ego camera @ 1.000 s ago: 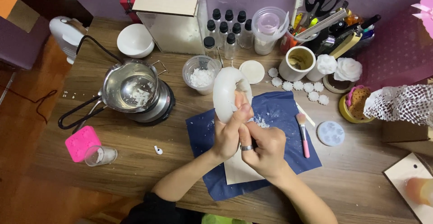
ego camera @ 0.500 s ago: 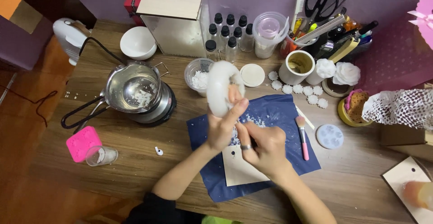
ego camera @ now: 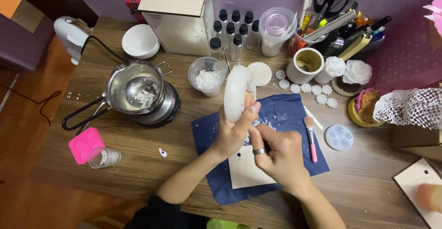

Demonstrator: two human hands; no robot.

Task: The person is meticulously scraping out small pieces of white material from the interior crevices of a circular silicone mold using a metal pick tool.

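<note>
My left hand point(ego camera: 232, 130) is wrapped around a big white ring-shaped mold point(ego camera: 237, 91), and I hold it up on its edge over the dark blue cloth point(ego camera: 285, 114). My thumb presses on the side of the mold. My right hand point(ego camera: 278, 153) is curled up just beside it, with my fingers touching the bottom part of the mold. I wear a silver ring point(ego camera: 259, 151) on that hand. I cannot tell if my right hand is pinching something small, because my fingers hide it. Little white crumbs point(ego camera: 264, 123) lie on the blue cloth near my hands. A light wooden board point(ego camera: 246, 173) lies on the cloth under my right hand. A pink brush point(ego camera: 311, 137) lies on the cloth to the right. A round pale blue mold point(ego camera: 339, 137) sits on the wooden table point(ego camera: 152, 164) past the brush. To the left, a shiny metal pot point(ego camera: 134, 88) with white bits in it sits on a small round heater point(ego camera: 161, 111). A clear cup of white flakes point(ego camera: 207, 76) stands near the top of the ring mold. A pink block point(ego camera: 86, 144) and a small glass point(ego camera: 104, 157) sit far to the left. Small white flowers point(ego camera: 306, 89) lie in a row by a white mug point(ego camera: 307, 65).
</note>
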